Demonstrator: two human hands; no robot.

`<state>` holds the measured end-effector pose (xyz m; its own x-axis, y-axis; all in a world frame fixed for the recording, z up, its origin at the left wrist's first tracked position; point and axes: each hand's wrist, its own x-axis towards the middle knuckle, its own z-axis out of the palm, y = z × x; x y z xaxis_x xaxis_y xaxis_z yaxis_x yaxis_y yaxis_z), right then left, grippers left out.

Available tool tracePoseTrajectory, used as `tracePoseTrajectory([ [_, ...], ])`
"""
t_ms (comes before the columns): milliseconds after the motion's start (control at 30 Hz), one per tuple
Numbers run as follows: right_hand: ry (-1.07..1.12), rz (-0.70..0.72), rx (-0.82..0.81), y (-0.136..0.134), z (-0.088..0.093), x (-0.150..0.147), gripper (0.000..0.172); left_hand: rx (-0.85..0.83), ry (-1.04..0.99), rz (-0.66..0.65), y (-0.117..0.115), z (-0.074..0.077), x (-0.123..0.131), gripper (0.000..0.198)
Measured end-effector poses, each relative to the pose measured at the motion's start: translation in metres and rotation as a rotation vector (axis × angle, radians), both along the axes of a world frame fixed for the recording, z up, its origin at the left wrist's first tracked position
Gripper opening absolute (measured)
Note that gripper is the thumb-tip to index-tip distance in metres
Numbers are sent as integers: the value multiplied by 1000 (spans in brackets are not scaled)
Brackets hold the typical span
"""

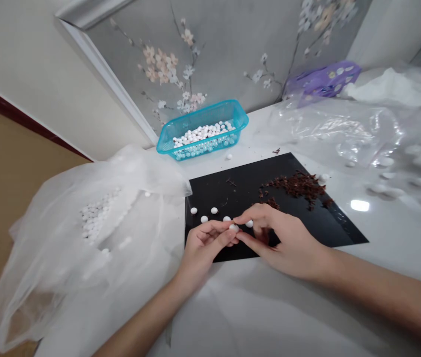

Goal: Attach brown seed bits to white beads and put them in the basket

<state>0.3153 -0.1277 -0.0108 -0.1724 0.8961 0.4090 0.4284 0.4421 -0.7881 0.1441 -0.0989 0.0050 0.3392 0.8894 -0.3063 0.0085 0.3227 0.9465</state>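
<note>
Over the near edge of a black sheet [247, 171], both hands meet at one small white ball [234, 228]. My left hand [207, 244] is closed, pinching the ball between thumb and fingers. From the other side, my right hand [288, 240] has its thumb and index fingertip against the same ball; a tiny brownish bit seems to show under the index tip, too small to name. More white balls [214, 210] lie on the sheet just beyond the hands, some partly hidden by the fingers. A heap of small reddish-brown star-shaped pieces [299, 186] covers the sheet's right part.
A blue plastic basket [240, 121] of white balls stands behind the sheet, by a floral panel [225, 49]. To the left, a translucent bag [57, 248] contains many more balls. Clear plastic bags [329, 129], a purple packet [322, 82] and scattered balls lie at right.
</note>
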Motion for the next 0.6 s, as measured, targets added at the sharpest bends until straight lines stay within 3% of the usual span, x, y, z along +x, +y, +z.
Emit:
tracePoseTrajectory([
  [600,-51,16,-120,-2,6,0,3,16,3,-24,0,-3,-3,18],
])
